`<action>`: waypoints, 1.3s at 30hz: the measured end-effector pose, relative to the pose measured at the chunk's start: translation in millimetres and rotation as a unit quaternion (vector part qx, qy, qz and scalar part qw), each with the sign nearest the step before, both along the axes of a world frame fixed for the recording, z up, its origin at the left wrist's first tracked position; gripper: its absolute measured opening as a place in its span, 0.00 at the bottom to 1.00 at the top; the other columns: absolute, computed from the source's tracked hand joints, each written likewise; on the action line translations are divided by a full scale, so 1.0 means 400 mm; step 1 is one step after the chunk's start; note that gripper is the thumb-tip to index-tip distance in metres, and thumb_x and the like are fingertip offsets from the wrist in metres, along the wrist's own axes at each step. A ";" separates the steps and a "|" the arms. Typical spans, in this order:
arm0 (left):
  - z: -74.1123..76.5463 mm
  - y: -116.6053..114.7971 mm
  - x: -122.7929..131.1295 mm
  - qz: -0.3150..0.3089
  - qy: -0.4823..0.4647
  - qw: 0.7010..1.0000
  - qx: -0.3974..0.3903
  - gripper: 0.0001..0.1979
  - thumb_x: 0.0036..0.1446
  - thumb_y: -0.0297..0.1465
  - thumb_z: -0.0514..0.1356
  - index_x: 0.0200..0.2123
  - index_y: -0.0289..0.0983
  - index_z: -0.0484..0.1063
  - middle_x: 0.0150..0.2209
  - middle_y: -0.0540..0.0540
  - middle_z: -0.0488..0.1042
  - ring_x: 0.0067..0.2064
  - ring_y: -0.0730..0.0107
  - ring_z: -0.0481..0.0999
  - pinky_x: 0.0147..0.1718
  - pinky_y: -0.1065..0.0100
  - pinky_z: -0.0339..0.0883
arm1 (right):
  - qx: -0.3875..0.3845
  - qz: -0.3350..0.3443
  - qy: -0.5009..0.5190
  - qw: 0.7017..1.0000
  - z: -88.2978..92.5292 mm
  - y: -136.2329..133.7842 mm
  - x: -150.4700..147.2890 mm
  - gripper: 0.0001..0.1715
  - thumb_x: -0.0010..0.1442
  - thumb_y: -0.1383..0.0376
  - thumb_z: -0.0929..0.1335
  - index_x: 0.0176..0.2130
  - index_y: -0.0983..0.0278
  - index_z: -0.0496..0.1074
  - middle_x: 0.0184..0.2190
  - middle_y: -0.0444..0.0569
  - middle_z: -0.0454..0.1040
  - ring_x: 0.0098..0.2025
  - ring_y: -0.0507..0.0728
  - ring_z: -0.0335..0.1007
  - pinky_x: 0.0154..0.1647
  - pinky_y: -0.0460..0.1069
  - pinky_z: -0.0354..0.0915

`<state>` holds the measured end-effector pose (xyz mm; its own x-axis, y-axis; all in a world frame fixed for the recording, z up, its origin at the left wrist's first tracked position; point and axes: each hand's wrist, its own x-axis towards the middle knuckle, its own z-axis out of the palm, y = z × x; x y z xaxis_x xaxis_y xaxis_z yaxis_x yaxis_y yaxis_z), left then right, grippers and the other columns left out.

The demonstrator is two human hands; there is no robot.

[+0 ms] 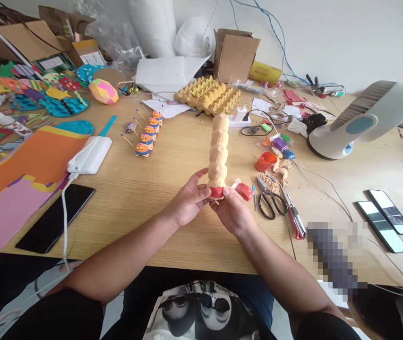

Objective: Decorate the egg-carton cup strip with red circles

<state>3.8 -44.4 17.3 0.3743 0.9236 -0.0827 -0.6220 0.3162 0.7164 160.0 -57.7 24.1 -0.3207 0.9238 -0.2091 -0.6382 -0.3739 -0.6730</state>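
Note:
Both hands meet over the middle of the wooden table. They hold a strip of tan egg-carton cups that points away from me. My left hand grips its near end from the left, fingers curled round it. From the right, my right hand pinches a piece of red clay against that same near end. Another lump of red clay lies just right of my hands.
Black-handled scissors and a red utility knife lie right of my hands. A painted carton caterpillar, a yellow egg tray, a white fan, a black phone, a power bank and coloured paper surround them.

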 end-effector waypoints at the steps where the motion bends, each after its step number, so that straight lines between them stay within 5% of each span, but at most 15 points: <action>1: 0.002 0.000 0.001 0.005 0.005 1.000 -0.005 0.38 0.52 0.33 0.75 0.63 0.43 0.62 0.39 0.48 0.81 0.38 0.68 0.80 0.40 0.66 0.70 | -0.002 0.003 -0.001 1.000 0.000 0.000 -0.001 0.16 0.51 0.54 0.81 0.32 0.59 0.80 0.35 0.45 0.80 0.40 0.55 0.71 0.48 0.51 0.65; 17: -0.005 0.003 0.002 0.023 0.038 0.999 -0.020 0.35 0.51 0.29 0.75 0.59 0.42 0.64 0.36 0.50 0.82 0.37 0.68 0.82 0.39 0.67 0.68 | -0.017 0.008 0.006 1.000 -0.009 -0.001 -0.002 0.13 0.53 0.56 0.81 0.31 0.59 0.78 0.35 0.44 0.79 0.41 0.55 0.70 0.47 0.51 0.66; 28: -0.015 0.011 0.020 0.049 0.063 0.997 -0.016 0.39 0.49 0.30 0.77 0.60 0.38 0.62 0.37 0.46 0.84 0.38 0.66 0.83 0.47 0.62 0.70 | -0.046 -0.037 -0.032 0.998 -0.039 0.016 -0.003 0.15 0.47 0.59 0.83 0.28 0.61 0.77 0.30 0.42 0.78 0.37 0.52 0.70 0.42 0.48 0.65; 39: -0.042 0.024 0.029 0.070 0.041 0.995 -0.063 0.41 0.49 0.30 0.77 0.62 0.38 0.62 0.37 0.45 0.84 0.38 0.64 0.83 0.46 0.61 0.70 | -0.093 -0.028 0.004 0.995 -0.040 0.022 -0.002 0.17 0.49 0.60 0.83 0.34 0.60 0.78 0.36 0.40 0.80 0.38 0.50 0.71 0.40 0.47 0.66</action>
<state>15.5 -35.0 0.5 0.2308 0.9465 -0.2256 -0.6068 0.3212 0.7270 159.1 -48.9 8.0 -0.2712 0.8857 -0.3769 -0.6663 -0.4553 -0.5905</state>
